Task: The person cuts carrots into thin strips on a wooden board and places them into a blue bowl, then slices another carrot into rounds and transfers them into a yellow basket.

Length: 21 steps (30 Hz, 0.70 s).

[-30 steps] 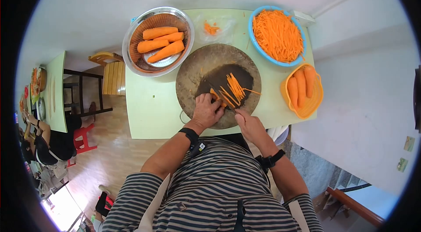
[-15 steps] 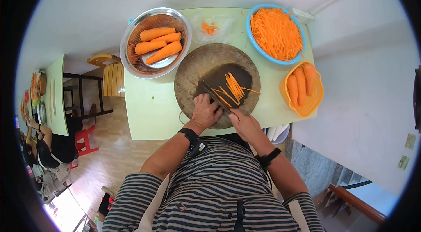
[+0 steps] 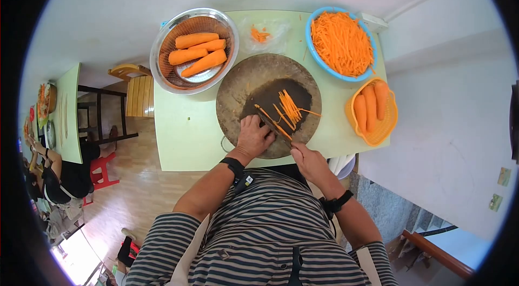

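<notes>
On a round wooden chopping board [image 3: 232,86], my left hand [image 3: 254,137] rests with its fingers curled beside the blade. Whatever lies under those fingers is hidden. My right hand [image 3: 311,160] grips the handle of a kitchen knife [image 3: 277,128], whose dark blade slants across the board close to my left fingertips. A fresh carrot strip [image 3: 265,113] lies along the blade's right side. Just beyond it, a loose bunch of carrot strips [image 3: 290,105] sits on the wet, dark middle of the board.
A metal bowl [image 3: 155,64] of several peeled carrots stands back left. Carrot scraps [image 3: 259,35] lie on a clear plastic bag. At the back right is a blue basin [image 3: 309,43] heaped with shreds, with a yellow basket [image 3: 390,124] of carrots nearer. A person [image 3: 70,172] sits far left.
My right hand and the knife have shifted slightly right and toward me. A carrot strip now shows along the blade. My left hand has stayed nearly in place.
</notes>
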Each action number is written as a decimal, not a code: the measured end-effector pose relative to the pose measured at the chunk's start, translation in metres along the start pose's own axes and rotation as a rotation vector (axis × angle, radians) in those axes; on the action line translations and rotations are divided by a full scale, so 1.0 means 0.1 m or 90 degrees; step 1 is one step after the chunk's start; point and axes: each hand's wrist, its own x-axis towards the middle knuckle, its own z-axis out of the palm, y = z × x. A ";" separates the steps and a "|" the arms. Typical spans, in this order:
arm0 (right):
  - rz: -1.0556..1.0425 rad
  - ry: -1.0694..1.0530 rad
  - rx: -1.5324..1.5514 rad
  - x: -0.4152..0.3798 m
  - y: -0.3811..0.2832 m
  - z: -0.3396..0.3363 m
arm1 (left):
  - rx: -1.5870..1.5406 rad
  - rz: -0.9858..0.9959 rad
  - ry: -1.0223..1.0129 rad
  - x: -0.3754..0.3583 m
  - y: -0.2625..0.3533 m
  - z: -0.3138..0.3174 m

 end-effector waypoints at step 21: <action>-0.021 0.037 0.072 0.17 -0.04 -0.05 | -0.023 -0.003 0.035 0.03 0.03 0.00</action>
